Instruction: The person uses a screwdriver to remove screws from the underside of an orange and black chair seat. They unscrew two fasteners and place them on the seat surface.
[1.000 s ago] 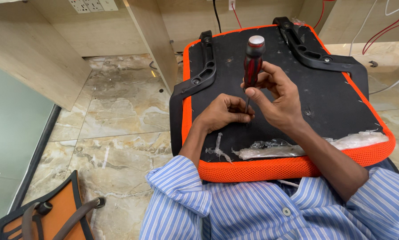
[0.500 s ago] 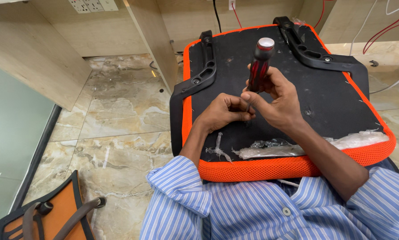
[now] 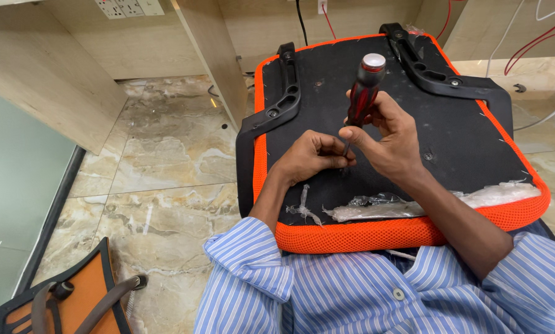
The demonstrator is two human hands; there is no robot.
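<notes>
An upturned chair seat [image 3: 469, 142], black underneath with an orange mesh rim, rests on my lap. My right hand [image 3: 389, 133] grips a red-and-black screwdriver [image 3: 364, 93] upright, its tip pressed down on the seat's underside. My left hand [image 3: 311, 154] is closed right at the tip, fingers pinched around something too small to see. Two black armrest brackets [image 3: 280, 102] [image 3: 429, 65] are fixed to the seat's left and right sides.
Torn clear plastic wrap [image 3: 376, 207] lies on the seat near my body. Another orange-and-black chair part [image 3: 73, 300] lies on the marble floor at bottom left. Wooden desk panels [image 3: 48, 80] stand to the left and behind, with red and white cables [image 3: 537, 37] at top right.
The screwdriver handle has tilted slightly to the right and my right hand has turned on it. My left hand stays pinched at the tip.
</notes>
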